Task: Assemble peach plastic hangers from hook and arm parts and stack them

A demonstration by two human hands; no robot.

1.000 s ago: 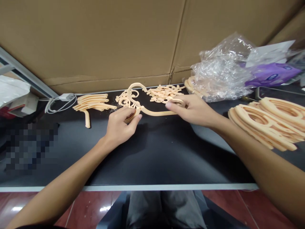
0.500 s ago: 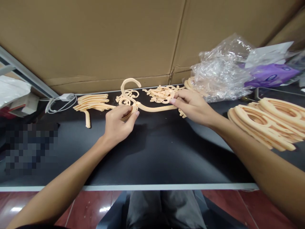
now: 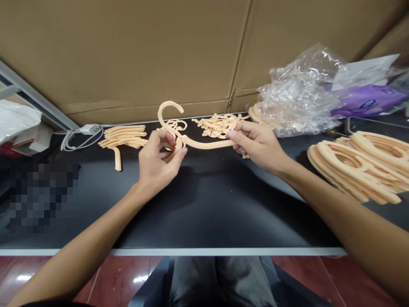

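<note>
A cream plastic clothes hanger is held above the black tabletop, its curved hook pointing up. My left hand is closed around its middle, just below the hook, thumb and fingers pinching it. At the hanger's right end, my right hand grips the arm between thumb and fingers. Behind the hanger lie a heap of small cream pieces and some loose hooks. To the left rests a stack of cream hanger arms, one of them jutting toward me.
Assembled-looking cream hangers are stacked at the right. Crumpled clear plastic bags and a purple packet lie at the back right. A white charger with cable sits at the back left. Cardboard walls the rear edge.
The hanger's hook has tilted and shifted slightly left. Both hands keep their hold, with the left fingers a little raised and the right hand lowered slightly along the arm.
</note>
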